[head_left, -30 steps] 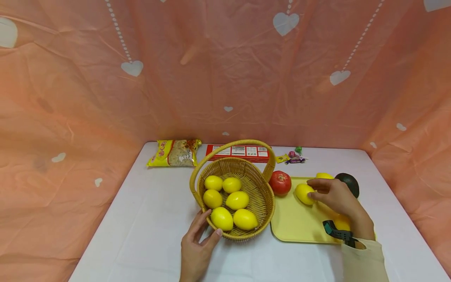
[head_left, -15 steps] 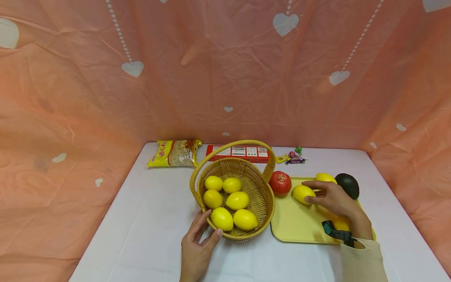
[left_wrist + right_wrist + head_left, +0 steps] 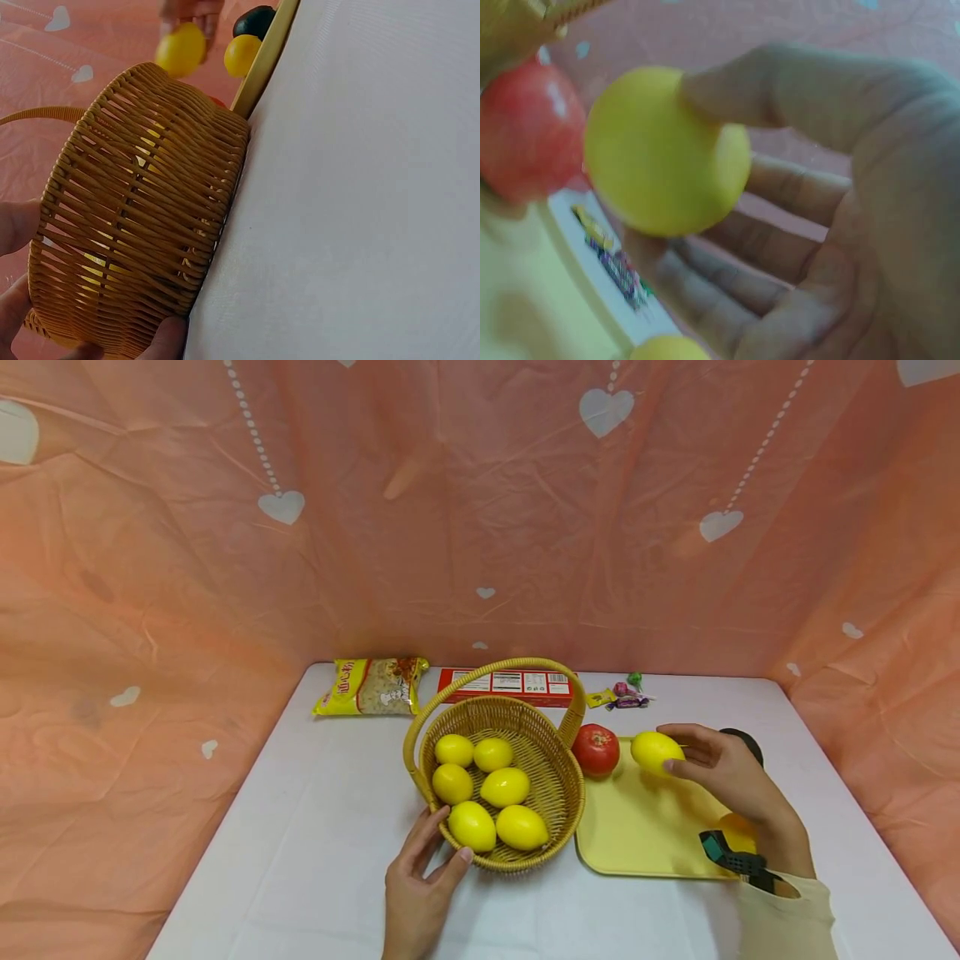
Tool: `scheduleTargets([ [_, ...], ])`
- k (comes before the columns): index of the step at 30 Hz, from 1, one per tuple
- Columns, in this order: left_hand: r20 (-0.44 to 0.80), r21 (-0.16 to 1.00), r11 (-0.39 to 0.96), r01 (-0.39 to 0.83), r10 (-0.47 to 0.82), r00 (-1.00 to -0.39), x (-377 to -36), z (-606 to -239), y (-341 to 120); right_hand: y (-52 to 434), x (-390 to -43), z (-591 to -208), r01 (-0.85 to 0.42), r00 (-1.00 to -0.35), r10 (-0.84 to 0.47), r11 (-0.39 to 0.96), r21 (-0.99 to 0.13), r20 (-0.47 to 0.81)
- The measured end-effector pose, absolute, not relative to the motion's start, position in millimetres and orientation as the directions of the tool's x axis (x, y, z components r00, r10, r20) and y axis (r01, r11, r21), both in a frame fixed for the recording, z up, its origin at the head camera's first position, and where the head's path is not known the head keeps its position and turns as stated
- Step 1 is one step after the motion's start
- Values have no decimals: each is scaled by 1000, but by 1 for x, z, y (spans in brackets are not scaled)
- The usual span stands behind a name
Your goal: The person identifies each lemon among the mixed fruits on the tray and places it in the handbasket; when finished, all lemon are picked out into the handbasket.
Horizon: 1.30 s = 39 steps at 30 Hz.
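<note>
Pinched between the thumb and fingers of my right hand (image 3: 731,781), a yellow lemon (image 3: 654,752) hangs above the back of the yellow tray (image 3: 637,839). The right wrist view shows this lemon (image 3: 660,157) close up, held apart from the tray. My left hand (image 3: 422,885) grips the near left rim of a wicker basket (image 3: 553,777), thumb and fingers on its side. Several lemons (image 3: 506,787) lie inside, mostly on the basket's left and near side. An orange-yellow fruit (image 3: 738,832) sits on the tray, partly behind my right wrist.
A red pomegranate-like fruit (image 3: 596,751) stands between basket and tray. A dark green avocado (image 3: 745,743) shows behind my right hand. Along the table's back lie a yellow food bag (image 3: 372,686), a red box (image 3: 525,683) and wrapped candies (image 3: 622,693). The basket handle (image 3: 495,668) arches upward.
My right hand has raised the lemon off the tray and moved it toward the back, now covering the other lemon there. The left hand and basket have stayed put.
</note>
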<state>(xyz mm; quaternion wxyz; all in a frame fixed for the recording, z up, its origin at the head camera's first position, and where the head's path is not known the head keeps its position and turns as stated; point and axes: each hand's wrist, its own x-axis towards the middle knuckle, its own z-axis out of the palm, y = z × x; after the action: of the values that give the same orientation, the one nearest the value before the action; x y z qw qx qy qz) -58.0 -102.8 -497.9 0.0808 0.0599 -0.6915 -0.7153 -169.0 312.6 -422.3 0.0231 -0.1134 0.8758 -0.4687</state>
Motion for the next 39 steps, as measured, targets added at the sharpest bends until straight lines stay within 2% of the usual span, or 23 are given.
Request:
scheduleTargets([
  [5, 20, 999, -32, 27, -197, -980, -58, -498, -103, 305, -167, -419, -245, -949, -284, 385, -890, 138],
  [11, 17, 999, -40, 26, -197, -980, -58, -497, -103, 288, -169, -415, -291, -918, -358, 309, -906, 173],
  [18, 16, 999, -40, 24, -199, -980, -58, -497, -102, 264, -174, -420, -266, -852, -506, 190, -945, 137],
  [24, 12, 999, -38, 20, -200, -980, -58, -496, -102, 244, -176, -427, -309, -803, -572, 163, -937, 165],
  [28, 15, 999, -40, 24, -202, -979, -57, -496, -102, 232, -175, -430, -343, -765, -626, 195, -919, 152],
  [32, 20, 999, -41, 29, -202, -979, -57, -497, -102, 220, -170, -426, -420, -731, -669, 287, -861, 134],
  [35, 25, 999, -36, 33, -203, -979, -57, -498, -102, 211, -165, -422, -453, -729, -678, 368, -812, 99],
  [39, 31, 999, -31, 38, -200, -979, -58, -498, -102, 197, -160, -419, -426, -738, -674, 462, -778, 3],
])
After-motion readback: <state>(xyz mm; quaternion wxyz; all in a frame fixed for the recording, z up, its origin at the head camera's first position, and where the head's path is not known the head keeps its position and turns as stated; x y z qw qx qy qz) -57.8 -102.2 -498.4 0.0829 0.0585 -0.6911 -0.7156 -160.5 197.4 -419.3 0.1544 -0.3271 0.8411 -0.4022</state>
